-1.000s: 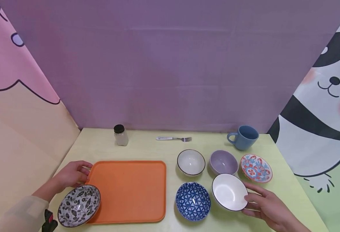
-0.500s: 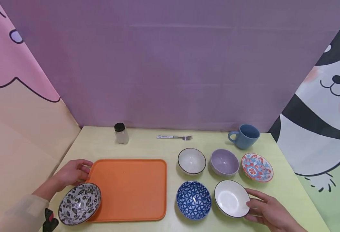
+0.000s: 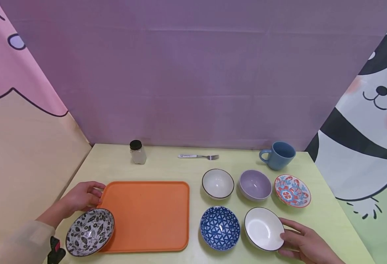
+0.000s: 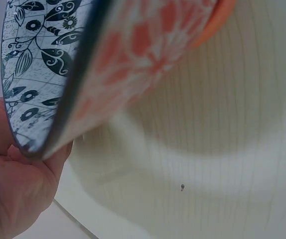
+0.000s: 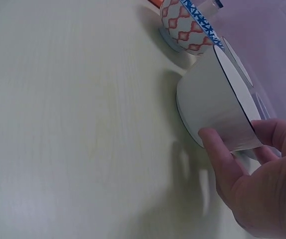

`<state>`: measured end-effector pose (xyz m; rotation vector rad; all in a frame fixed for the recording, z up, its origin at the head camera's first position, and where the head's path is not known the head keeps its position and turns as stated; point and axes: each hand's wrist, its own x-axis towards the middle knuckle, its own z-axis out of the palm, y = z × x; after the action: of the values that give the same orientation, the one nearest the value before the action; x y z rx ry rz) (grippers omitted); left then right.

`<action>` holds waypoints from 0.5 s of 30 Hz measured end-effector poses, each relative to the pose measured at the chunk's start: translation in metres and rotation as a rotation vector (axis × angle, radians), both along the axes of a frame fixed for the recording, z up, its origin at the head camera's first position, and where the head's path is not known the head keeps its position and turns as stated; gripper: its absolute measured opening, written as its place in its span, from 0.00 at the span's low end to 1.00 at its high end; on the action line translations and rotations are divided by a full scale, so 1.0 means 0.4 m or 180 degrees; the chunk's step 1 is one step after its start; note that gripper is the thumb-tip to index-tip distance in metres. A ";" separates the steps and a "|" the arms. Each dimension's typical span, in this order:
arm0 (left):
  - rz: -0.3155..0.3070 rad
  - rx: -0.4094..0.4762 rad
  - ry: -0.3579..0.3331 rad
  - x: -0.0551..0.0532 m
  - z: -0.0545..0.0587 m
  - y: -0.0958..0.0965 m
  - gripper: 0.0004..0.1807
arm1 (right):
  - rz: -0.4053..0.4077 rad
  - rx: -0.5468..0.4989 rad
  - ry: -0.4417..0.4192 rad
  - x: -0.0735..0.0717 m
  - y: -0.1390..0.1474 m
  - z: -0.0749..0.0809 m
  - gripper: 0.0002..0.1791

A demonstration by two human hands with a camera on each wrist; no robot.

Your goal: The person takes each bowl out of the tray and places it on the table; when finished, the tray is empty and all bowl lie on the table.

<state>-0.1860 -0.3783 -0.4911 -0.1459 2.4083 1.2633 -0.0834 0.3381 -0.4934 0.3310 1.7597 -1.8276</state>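
A white bowl with a dark rim is at the table's front right. My right hand holds its right side, fingers spread along the outer wall in the right wrist view. The base is at or very near the tabletop. My left hand lies beside the left edge of an orange tray, fingers loosely bent at its corner; whether they touch it is unclear. Just in front of that hand, a black-and-white floral bowl overlaps the tray's near-left corner. In the left wrist view, this floral bowl partly hides the hand.
Left of the white bowl stands a blue triangle-patterned bowl. Behind them are a dark-rimmed white bowl, a purple bowl and a red-blue patterned dish. Farther back are a jar, a fork and a blue mug.
My right hand has brought the white bowl down and toward the table's front, away from the purple bowl it overlapped in view. The left hand and floral bowl stay put.
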 end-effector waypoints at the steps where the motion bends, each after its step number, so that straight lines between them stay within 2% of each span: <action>1: -0.0002 0.0001 0.0000 -0.001 0.000 0.000 0.29 | 0.0017 -0.0027 0.0012 0.001 0.001 -0.001 0.40; 7: 0.0015 0.0031 -0.0054 -0.002 0.008 0.001 0.29 | 0.0116 -0.0043 0.0028 0.006 0.001 0.003 0.41; 11: 0.0012 0.0043 -0.0069 -0.003 0.007 0.001 0.29 | 0.0156 0.0248 0.0048 0.002 -0.001 0.010 0.42; 15: 0.0017 0.0051 -0.0059 -0.005 0.002 0.000 0.29 | 0.0279 0.0609 0.0281 -0.004 -0.002 0.023 0.41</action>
<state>-0.1879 -0.3784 -0.4901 -0.1590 2.3831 1.2777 -0.0851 0.3373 -0.4841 0.2464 1.9838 -1.6394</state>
